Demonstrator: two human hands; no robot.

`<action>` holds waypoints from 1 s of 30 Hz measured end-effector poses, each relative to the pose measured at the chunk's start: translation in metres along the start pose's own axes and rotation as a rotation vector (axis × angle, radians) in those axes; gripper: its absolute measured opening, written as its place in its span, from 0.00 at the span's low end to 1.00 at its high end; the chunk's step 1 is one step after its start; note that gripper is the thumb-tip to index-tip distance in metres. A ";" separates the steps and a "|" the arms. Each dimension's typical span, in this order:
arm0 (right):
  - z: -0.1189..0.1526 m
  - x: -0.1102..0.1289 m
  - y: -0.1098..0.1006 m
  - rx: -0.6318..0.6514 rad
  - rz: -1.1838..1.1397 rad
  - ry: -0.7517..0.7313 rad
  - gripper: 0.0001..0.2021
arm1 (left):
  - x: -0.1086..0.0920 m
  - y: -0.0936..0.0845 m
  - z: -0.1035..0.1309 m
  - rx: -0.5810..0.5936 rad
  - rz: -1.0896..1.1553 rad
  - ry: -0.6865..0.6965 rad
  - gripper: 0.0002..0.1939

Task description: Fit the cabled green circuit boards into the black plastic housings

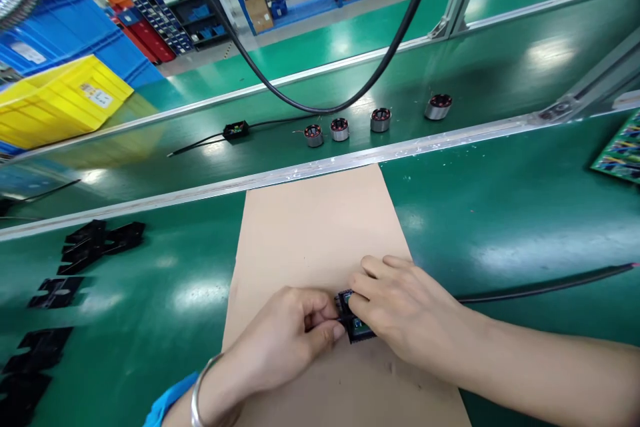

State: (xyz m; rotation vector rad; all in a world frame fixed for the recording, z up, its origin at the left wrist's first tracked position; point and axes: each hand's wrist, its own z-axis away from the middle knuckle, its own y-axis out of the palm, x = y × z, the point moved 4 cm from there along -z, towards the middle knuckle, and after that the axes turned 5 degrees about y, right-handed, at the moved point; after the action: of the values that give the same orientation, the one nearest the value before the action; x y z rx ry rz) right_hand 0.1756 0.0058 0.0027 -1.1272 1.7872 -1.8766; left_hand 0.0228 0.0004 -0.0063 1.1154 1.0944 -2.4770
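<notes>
A small black case (pixel 361 329) with a green circuit board inside lies on a tan cardboard sheet (pixel 320 227). At its left side my left hand (pixel 290 330) pinches a thin black cable between thumb and fingers. My right hand (pixel 400 300) rests over the case's right part, its curled fingers pressing on it and hiding much of the board. A black cable (pixel 545 287) runs off to the right from behind my right wrist.
Black plastic parts (pixel 90 243) lie at the left. Beyond the metal rail (pixel 310 169) stand several metal rings with copper windings (pixel 381 120) and another cabled black case (pixel 236 130). A thick black cable (pixel 320 110) hangs above them. Green circuit boards (pixel 623 153) lie far right.
</notes>
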 end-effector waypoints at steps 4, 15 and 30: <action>0.000 -0.002 0.001 0.019 -0.043 0.021 0.05 | -0.008 0.000 0.002 -0.214 -0.146 0.172 0.08; 0.000 -0.003 -0.001 0.009 -0.023 0.032 0.05 | -0.013 0.010 0.016 -0.660 -0.925 0.768 0.07; 0.003 -0.002 0.000 -0.079 -0.003 0.023 0.05 | -0.008 0.005 0.014 -0.374 -0.851 0.544 0.14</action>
State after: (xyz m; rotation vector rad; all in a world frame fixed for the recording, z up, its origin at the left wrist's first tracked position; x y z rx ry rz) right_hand 0.1795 0.0052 0.0014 -1.1408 1.8882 -1.8425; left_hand 0.0227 -0.0139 0.0032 1.4408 2.5074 -2.3174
